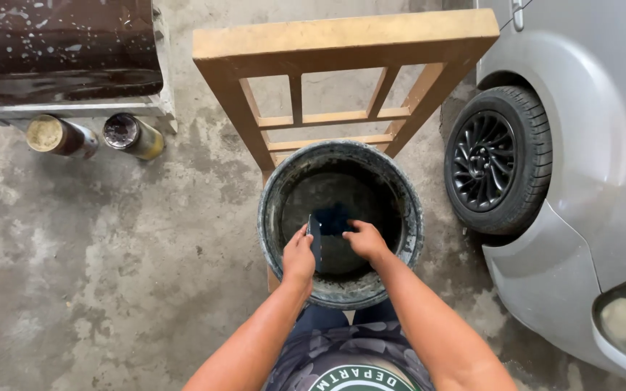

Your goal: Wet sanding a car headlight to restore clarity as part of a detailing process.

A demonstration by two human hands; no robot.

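- Grey, grimy plastic made up the bucket [340, 217], which sat on a wooden stool-like frame [342, 72] straight ahead of the person, at twelve o'clock from the body.
- Inside its mouth, near the six o'clock rim, a thin dark flat blade, a scraper of some kind [316, 242], stood on edge with its long axis running roughly from twelve to six o'clock.
- The left hand [298, 257] rested on the near rim at about seven o'clock of the bucket, its fingers curled together against the scraper's left face; they appeared clamped on it, thumb uppermost.
- The right hand [365, 241] reached in from five o'clock, fingers bent downward and close together just to the right of the blade; whether they touched it or the dark blue patch below, I could not tell.
- The scraper thus lay between the two hands, at three o'clock from the left and nine o'clock from the right, with the left one nearer and seemingly bearing it.
- Dark residue coated the bucket's inner wall and floor.
- On the concrete floor [110, 275], two spray cans [96, 136] lay on their sides at ten o'clock, below a dark, spattered panel.
- A silver car with a black wheel [498, 159] stood at three o'clock, well apart from the hands.
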